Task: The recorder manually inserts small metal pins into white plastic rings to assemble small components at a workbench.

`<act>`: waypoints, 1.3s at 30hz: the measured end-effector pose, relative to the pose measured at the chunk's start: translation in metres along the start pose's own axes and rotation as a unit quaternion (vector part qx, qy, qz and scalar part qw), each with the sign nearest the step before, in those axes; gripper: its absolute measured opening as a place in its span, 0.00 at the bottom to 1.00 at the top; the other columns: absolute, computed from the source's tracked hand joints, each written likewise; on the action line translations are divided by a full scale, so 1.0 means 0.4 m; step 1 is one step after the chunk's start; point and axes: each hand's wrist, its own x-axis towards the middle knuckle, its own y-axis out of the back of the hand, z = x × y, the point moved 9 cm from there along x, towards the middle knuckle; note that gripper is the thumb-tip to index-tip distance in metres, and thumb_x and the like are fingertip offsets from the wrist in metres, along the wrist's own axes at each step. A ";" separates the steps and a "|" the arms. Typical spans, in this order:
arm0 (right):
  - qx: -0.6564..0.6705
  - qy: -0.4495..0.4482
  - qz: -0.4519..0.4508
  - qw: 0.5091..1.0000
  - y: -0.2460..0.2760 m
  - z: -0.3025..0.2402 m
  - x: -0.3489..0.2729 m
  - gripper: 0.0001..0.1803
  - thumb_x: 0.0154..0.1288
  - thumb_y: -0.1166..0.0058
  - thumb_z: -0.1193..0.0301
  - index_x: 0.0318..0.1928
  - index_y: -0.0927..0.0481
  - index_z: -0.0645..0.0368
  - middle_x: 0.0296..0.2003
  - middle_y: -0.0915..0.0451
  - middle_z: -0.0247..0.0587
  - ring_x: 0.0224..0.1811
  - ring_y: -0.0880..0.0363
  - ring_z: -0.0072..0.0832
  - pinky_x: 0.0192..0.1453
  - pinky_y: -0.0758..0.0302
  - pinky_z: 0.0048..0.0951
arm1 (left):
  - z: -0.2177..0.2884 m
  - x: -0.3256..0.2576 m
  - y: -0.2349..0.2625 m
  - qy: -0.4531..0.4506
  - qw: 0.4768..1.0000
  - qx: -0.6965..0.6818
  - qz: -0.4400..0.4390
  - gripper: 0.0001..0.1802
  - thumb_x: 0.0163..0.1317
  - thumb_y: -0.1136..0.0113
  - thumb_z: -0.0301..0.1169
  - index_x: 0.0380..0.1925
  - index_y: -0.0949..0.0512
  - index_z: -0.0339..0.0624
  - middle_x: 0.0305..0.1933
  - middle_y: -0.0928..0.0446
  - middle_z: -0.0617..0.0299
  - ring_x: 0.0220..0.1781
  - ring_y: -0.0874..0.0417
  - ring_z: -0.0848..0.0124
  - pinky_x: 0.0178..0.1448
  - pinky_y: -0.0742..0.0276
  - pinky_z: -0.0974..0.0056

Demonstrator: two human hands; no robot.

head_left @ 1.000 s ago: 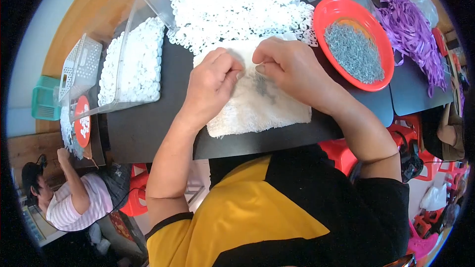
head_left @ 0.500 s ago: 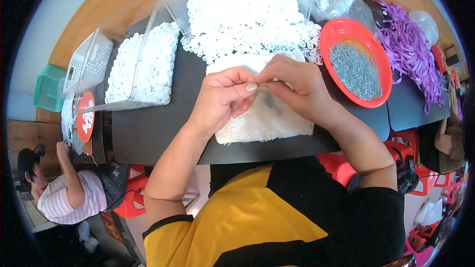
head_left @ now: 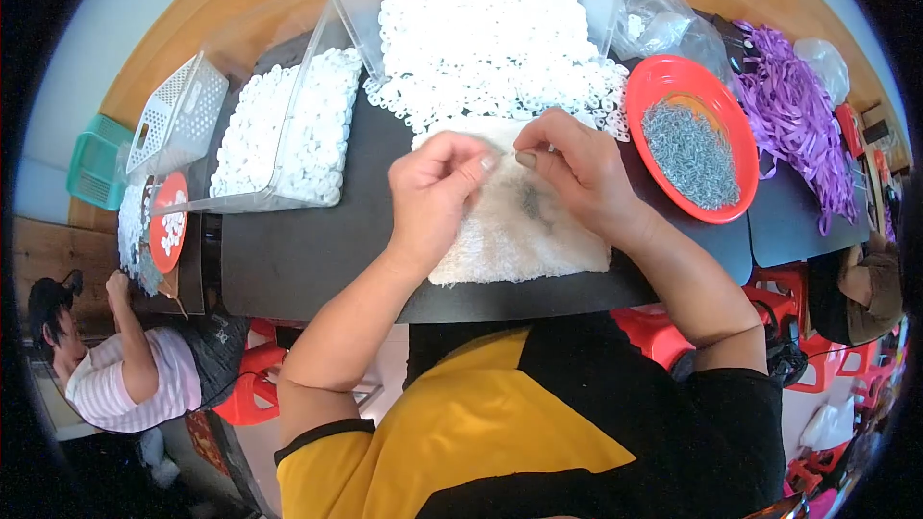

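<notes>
Both my hands are raised over a cream cloth (head_left: 519,250) with a dark smudge on it. On my left hand (head_left: 437,194) the thumb is pressed against the curled fingers, and what the pinch holds is too small to name. My right hand (head_left: 582,173) makes a similar pinch with thumb and forefinger, its contents also hard to make out. A small gap separates the two sets of fingertips. Just beyond them, small white ring-like plastic pieces (head_left: 490,91) spill from a clear bin (head_left: 608,10) onto the cloth's far edge.
To the right stands a red bowl (head_left: 642,154) of small metal pieces (head_left: 687,159), then purple ribbons (head_left: 793,125). A second clear bin (head_left: 231,203) of white pieces stands left. Beyond it are a white basket (head_left: 183,115) and a seated person (head_left: 144,365). Red stools (head_left: 654,338) stand beneath the table.
My hands, fingertips touching half a second ago, have drawn slightly apart. The left hand has shifted a little right, uncovering the cloth's dark smudge. The whole view has tilted slightly.
</notes>
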 end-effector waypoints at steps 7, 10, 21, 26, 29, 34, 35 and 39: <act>-0.186 0.062 -0.061 0.979 -0.022 0.019 -0.006 0.05 0.55 0.46 0.78 0.34 0.25 0.59 0.29 0.25 0.42 0.32 0.23 0.42 0.35 0.27 0.38 | 0.073 0.000 -0.047 -0.226 0.864 0.449 -0.003 0.09 0.49 0.33 0.25 0.31 0.21 0.41 0.31 0.28 0.61 0.35 0.25 0.64 0.37 0.28 0.62; -0.134 0.045 -0.032 0.990 -0.005 0.007 -0.001 0.04 0.55 0.45 0.77 0.32 0.25 0.58 0.28 0.25 0.42 0.33 0.23 0.41 0.35 0.28 0.40 | 0.055 0.002 -0.038 -0.164 0.896 0.412 -0.006 0.09 0.49 0.33 0.27 0.31 0.22 0.41 0.31 0.27 0.61 0.39 0.25 0.62 0.40 0.27 0.60; 0.010 -0.080 -0.023 0.996 0.028 0.071 0.003 0.04 0.60 0.45 0.75 0.35 0.22 0.61 0.25 0.24 0.39 0.28 0.25 0.25 0.34 0.28 0.26 | 0.061 0.048 -0.026 -0.100 0.922 0.372 -0.041 0.04 0.52 0.39 0.24 0.29 0.22 0.39 0.30 0.27 0.57 0.37 0.23 0.59 0.39 0.27 0.58; 0.081 -0.144 0.010 0.986 0.046 0.095 0.006 0.07 0.58 0.43 0.71 0.34 0.20 0.61 0.23 0.21 0.46 0.26 0.21 0.34 0.33 0.27 0.35 | 0.096 0.117 -0.122 -0.276 0.832 0.478 -0.058 0.02 0.53 0.43 0.25 0.27 0.22 0.39 0.32 0.24 0.54 0.39 0.22 0.54 0.41 0.26 0.54; 0.096 -0.177 0.002 0.980 0.037 0.115 0.000 0.07 0.57 0.42 0.71 0.34 0.20 0.62 0.22 0.21 0.45 0.24 0.22 0.32 0.32 0.27 0.34 | 0.055 0.146 -0.129 -0.228 0.823 0.516 -0.066 0.04 0.54 0.42 0.26 0.28 0.21 0.39 0.33 0.23 0.53 0.38 0.21 0.54 0.42 0.26 0.55; 0.067 -0.159 0.003 0.985 0.042 0.105 -0.001 0.06 0.60 0.42 0.74 0.34 0.21 0.65 0.20 0.26 0.30 0.25 0.32 0.14 0.30 0.33 0.22 | 0.050 0.154 -0.127 -0.203 0.817 0.535 -0.071 0.05 0.54 0.41 0.27 0.30 0.20 0.38 0.32 0.22 0.52 0.37 0.20 0.54 0.42 0.26 0.55; 0.068 -0.159 0.003 0.985 0.042 0.106 -0.003 0.06 0.60 0.42 0.74 0.34 0.21 0.65 0.20 0.26 0.30 0.25 0.32 0.14 0.30 0.33 0.22 | 0.054 0.154 -0.137 -0.210 0.811 0.539 -0.091 0.05 0.54 0.40 0.26 0.29 0.21 0.38 0.33 0.22 0.51 0.37 0.20 0.53 0.42 0.26 0.55; 0.061 -0.151 0.005 0.987 0.038 0.106 -0.003 0.06 0.59 0.42 0.75 0.34 0.21 0.65 0.20 0.26 0.30 0.25 0.32 0.14 0.30 0.33 0.22 | 0.042 0.171 -0.151 -0.207 0.781 0.577 -0.123 0.04 0.53 0.40 0.26 0.28 0.22 0.37 0.33 0.22 0.50 0.36 0.20 0.52 0.41 0.26 0.54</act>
